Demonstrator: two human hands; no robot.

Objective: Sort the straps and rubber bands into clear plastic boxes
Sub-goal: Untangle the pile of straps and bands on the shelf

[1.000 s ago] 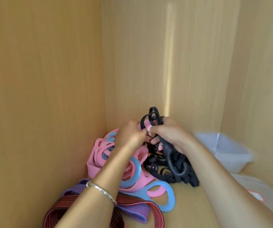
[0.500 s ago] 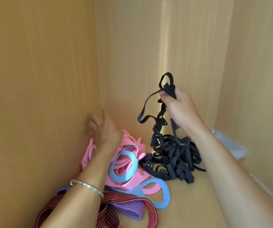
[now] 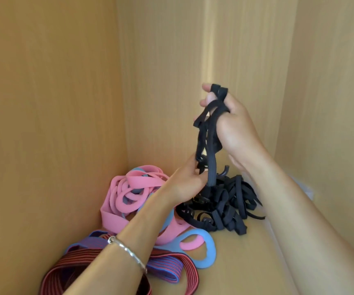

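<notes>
Holding one black strap up out of its tangle, both grips on it.

From my end I see the right grip (image 3: 233,128) raised, fingers curled round the top of the black strap (image 3: 211,158), while the left grip (image 3: 184,184) pinches that strap lower down, just above the black strap pile (image 3: 227,209) on the shelf (image 3: 246,265). Just beside the pile, to its left, lies a heap of pink and blue rubber bands (image 3: 127,188); nearer me, red-and-blue striped bands (image 3: 163,268) sit under the left forearm with its thin bracelet (image 3: 129,252). A clear plastic box (image 3: 306,188) shows only as a blur behind the right forearm.
</notes>
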